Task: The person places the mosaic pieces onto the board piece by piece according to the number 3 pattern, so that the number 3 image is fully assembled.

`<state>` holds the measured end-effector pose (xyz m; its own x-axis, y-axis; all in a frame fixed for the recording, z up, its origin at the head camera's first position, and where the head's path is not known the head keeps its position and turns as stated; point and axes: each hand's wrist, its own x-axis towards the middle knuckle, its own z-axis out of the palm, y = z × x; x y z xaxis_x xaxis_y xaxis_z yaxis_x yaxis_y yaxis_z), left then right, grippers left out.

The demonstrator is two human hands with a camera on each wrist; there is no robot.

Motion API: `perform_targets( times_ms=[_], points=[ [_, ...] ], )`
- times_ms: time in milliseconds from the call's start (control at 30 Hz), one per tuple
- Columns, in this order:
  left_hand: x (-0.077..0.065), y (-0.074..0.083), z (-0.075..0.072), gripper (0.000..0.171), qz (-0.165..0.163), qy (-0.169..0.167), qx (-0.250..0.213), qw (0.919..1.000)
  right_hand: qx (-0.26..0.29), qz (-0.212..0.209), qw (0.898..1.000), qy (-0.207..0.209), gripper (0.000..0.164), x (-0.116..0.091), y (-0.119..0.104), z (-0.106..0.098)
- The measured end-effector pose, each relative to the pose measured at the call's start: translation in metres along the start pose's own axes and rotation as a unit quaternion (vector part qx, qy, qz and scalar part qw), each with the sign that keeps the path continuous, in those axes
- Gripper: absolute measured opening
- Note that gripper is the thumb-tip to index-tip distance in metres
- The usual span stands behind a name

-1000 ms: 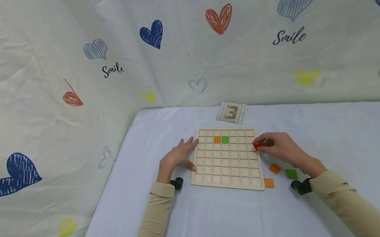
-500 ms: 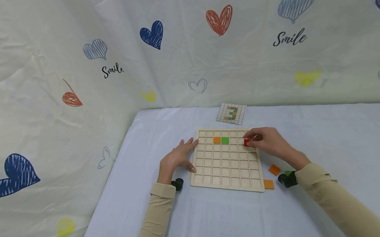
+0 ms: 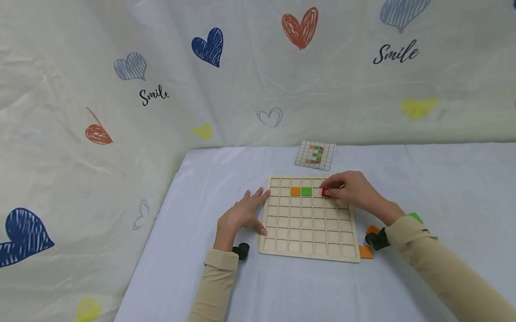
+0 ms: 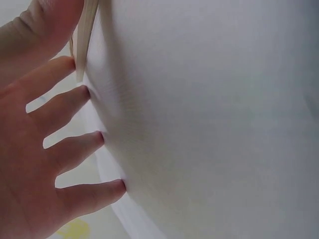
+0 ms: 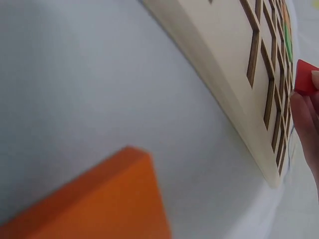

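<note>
Head view: a right hand pinches a red tile over a grid board, near an orange tile and a green tile; the left hand, fingers spread, touches the board's left edge. A printed card lies near the surface's far edge. Left wrist: straight fingers beside the board. Right wrist: fingertips grip the red tile (a loose orange tile blurs the foreground).

Red tile, apparently plain.
</note>
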<state>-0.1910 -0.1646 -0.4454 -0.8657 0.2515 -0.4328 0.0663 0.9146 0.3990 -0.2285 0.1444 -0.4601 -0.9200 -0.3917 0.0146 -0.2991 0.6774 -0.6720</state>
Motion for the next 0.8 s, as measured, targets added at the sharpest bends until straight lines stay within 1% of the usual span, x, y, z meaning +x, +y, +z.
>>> perform_targets(
  times_ms=[300,467,600,800],
  points=[
    [-0.001,0.002,-0.001,0.119,-0.001,-0.001,0.002,1.0000,-0.001,0.000,1.000,0.001,0.022,0.013,0.000,0.007],
    [-0.001,0.001,-0.002,0.118,-0.001,-0.001,-0.001,1.0000,0.005,-0.009,1.000,0.000,0.017,0.020,-0.001,0.013],
    [-0.001,0.001,-0.001,0.118,0.001,-0.004,-0.004,1.0000,0.001,-0.011,1.000,-0.001,0.013,0.022,-0.001,0.016],
    [-0.001,0.001,-0.001,0.118,0.002,-0.002,-0.002,1.0000,-0.007,-0.017,1.000,-0.001,0.013,0.022,-0.002,0.016]
  ],
)
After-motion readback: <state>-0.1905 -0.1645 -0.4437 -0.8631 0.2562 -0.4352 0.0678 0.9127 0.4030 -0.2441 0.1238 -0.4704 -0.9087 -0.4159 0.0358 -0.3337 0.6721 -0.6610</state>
